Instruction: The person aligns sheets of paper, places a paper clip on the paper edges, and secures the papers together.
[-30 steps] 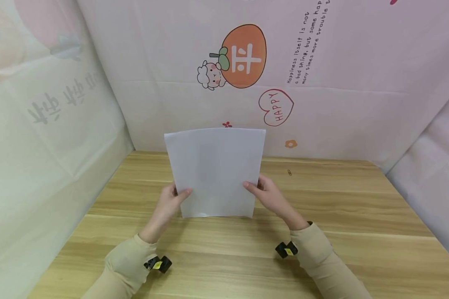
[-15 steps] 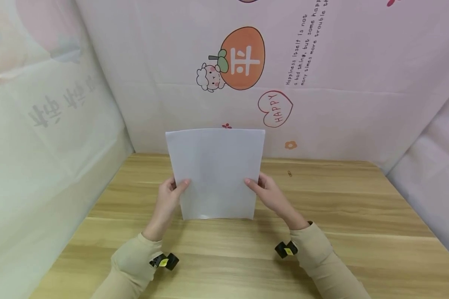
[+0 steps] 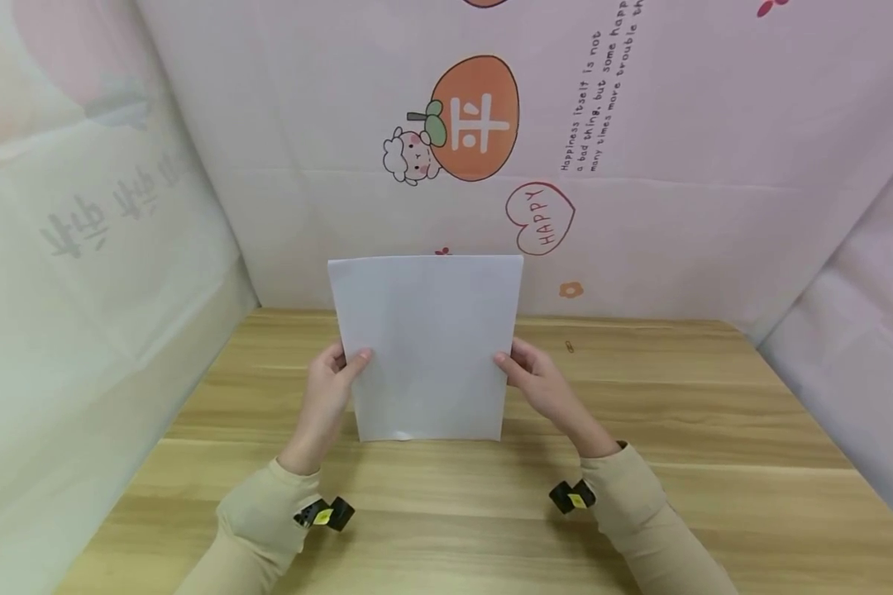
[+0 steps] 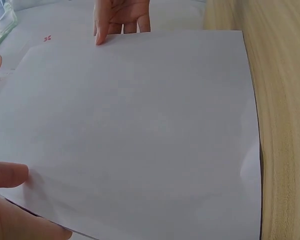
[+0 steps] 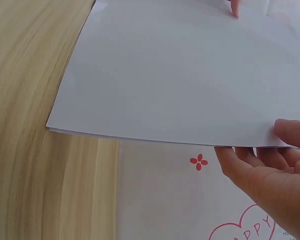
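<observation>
Holding white paper (image 3: 427,347) roughly upright between both hands, over the far half of the wooden surface (image 3: 446,537), with its lower edge close to the wood; cannot tell whether touching. Pinching the left edge with the left hand (image 3: 329,392), thumb on the near face and fingers behind; clamped likewise on the right edge with the right hand (image 3: 543,387). Seemingly more than one sheet thick, judging from the doubled edge in the right wrist view.

Liable to slip out of line, sheet against sheet, from uneven thumb pressure. Apt to bow or crease down the middle from squeezing the sides inward, and to flop at the unsupported top from a slack pinch. Possibly prone to a bent lower edge, from pressing down too hard. Easy to brush aside, with a wide swing to the right, the apparent paper clip (image 3: 569,347) near the right hand.

No container in view; clip lying loose, directly on the wood.
</observation>
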A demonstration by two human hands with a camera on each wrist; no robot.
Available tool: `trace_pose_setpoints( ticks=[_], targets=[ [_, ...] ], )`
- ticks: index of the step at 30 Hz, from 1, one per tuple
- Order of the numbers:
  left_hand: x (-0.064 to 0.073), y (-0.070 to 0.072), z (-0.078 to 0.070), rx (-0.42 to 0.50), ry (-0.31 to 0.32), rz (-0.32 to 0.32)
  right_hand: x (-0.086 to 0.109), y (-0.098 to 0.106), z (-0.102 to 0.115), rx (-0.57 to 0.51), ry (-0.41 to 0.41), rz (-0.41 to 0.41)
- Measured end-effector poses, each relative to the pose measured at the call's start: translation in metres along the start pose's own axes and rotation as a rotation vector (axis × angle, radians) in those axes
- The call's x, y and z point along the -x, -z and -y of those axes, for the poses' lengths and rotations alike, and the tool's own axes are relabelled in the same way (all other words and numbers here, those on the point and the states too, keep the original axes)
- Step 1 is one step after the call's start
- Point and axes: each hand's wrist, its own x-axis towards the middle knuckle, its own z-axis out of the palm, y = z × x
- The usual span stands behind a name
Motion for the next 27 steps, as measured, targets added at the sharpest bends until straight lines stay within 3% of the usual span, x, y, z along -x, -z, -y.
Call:
trace_pose_setpoints(
  ticks=[16, 27],
  targets=[
    [0.0015, 0.0019, -0.0072, 0.009, -0.031, -0.021, -0.0013, -0.0036, 0.0052, -0.029, 0.034, -0.027],
    [0.0018, 0.0025, -0.0067, 0.046, -0.051, -0.013, -0.0048, -0.01, 0.0053, -0.019, 0.002, -0.075]
  ],
)
